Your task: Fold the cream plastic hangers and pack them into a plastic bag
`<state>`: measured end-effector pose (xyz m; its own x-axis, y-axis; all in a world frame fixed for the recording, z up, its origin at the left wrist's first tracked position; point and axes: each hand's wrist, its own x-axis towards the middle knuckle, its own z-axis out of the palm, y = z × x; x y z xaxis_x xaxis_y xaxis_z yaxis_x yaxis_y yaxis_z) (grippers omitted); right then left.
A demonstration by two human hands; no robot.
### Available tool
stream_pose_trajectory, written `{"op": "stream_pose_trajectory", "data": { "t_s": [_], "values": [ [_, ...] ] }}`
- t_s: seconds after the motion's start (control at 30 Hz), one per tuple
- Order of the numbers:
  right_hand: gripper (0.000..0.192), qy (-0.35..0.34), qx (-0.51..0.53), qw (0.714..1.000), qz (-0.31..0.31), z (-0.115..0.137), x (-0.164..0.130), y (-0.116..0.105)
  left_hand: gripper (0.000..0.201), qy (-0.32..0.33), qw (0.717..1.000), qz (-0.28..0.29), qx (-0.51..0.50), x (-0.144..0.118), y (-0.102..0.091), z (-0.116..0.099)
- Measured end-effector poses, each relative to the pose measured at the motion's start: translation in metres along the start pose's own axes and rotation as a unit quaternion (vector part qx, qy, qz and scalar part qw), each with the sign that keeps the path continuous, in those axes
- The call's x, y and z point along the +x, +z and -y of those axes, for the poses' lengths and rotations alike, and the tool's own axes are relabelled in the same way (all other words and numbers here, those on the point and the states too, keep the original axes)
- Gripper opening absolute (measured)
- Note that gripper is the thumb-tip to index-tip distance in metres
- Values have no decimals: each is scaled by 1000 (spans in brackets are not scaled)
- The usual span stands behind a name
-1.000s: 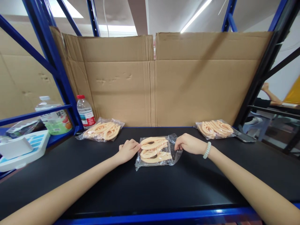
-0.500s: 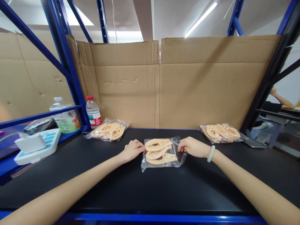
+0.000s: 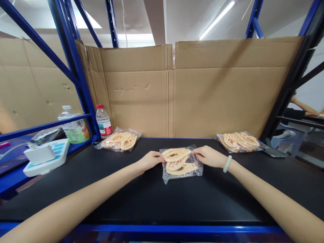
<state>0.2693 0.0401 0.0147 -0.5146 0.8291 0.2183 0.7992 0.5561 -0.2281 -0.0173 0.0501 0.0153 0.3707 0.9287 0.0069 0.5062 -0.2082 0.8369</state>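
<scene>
In front of me on the black tabletop (image 3: 141,206) lies a clear plastic bag (image 3: 181,163) with looped, cream-coloured cords or strips inside. My left hand (image 3: 151,160) pinches the bag's left edge between thumb and fingers. At the opposite side, my right hand (image 3: 208,156), with a pale bead bracelet (image 3: 227,164) on its wrist, grips the upper right edge. A similar filled bag (image 3: 120,139) rests at the back left, and another one (image 3: 238,141) at the back right.
Cardboard (image 3: 141,98) walls off the rear. A red-capped bottle (image 3: 103,122) stands at the back left, beside a blue post. Further left are a larger bottle (image 3: 74,126) and a power strip (image 3: 59,152) with a white plug. A phone (image 3: 274,152) lies right; a person's arm (image 3: 306,107) shows beyond.
The bag between my hands has shifted a little right and its right side now lies flatter. My left hand has moved right with it.
</scene>
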Motion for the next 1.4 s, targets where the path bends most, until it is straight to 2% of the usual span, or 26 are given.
{"op": "stream_pose_trajectory", "data": {
  "t_s": [0.13,0.23,0.37,0.5,0.63,0.8,0.93,1.13,1.4],
  "values": [
    [26,-7,-15,1000,-4,-7,-1,2,17,-22,995,-38,-93,6,-4,-9],
    [25,-27,-8,1000,-10,-14,2,7,18,-24,985,-50,-163,13,-9,-19],
    [25,-24,11,998,-51,-26,11,22,14,13,971,-75,-225,27,-12,-37],
    [24,17,20,994,-108,-35,16,38,8,60,960,-95,-255,41,-12,-54],
    [34,47,24,990,-132,-38,16,46,7,83,954,-110,-267,54,-14,-66],
    [57,57,18,991,-121,-32,13,47,10,83,953,-112,-267,68,-19,-75],
    [67,57,6,994,-89,-29,13,49,11,81,957,-104,-259,73,-25,-81],
    [72,69,-11,996,-58,-30,14,49,15,100,973,-94,-185,80,-35,-91],
    [71,80,-22,996,-31,-27,13,46,10,160,986,-33,-29,74,-61,-114]
  ]
}}
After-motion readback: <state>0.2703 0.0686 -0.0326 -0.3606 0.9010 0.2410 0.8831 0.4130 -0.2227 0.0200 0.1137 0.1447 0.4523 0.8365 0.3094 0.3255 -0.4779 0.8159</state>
